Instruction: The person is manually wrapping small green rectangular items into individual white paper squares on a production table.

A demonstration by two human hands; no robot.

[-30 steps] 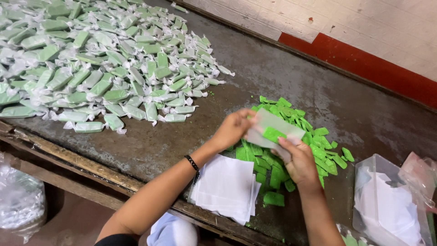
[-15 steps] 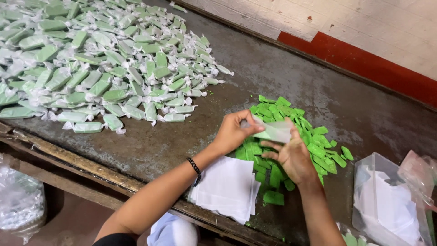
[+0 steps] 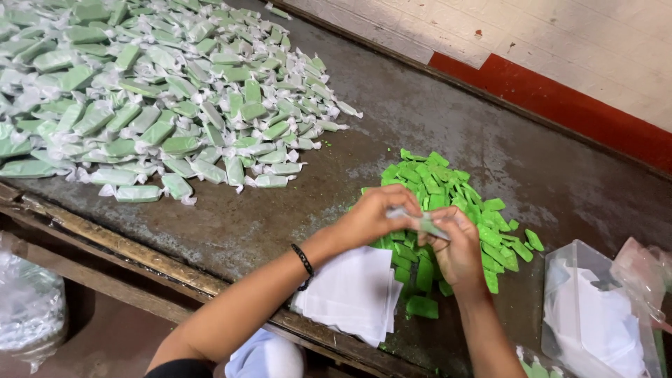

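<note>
Both grips pinch one candy [image 3: 422, 222]: the left hand [image 3: 371, 218] and right hand [image 3: 458, 246] each press fingertips together on an end of its thin wrapper, above the green pile [image 3: 448, 203] near the surface's front edge. The piece looks light and small; the wrapper appears thin, soft and likely slippery, so the twisted ends offer the surest hold. Wrapper sheets [image 3: 350, 294] overhang the front edge. Bare surface [image 3: 392, 119] lies between this pile and the wrapped heap [image 3: 161, 91] toward the far left corner.
</note>
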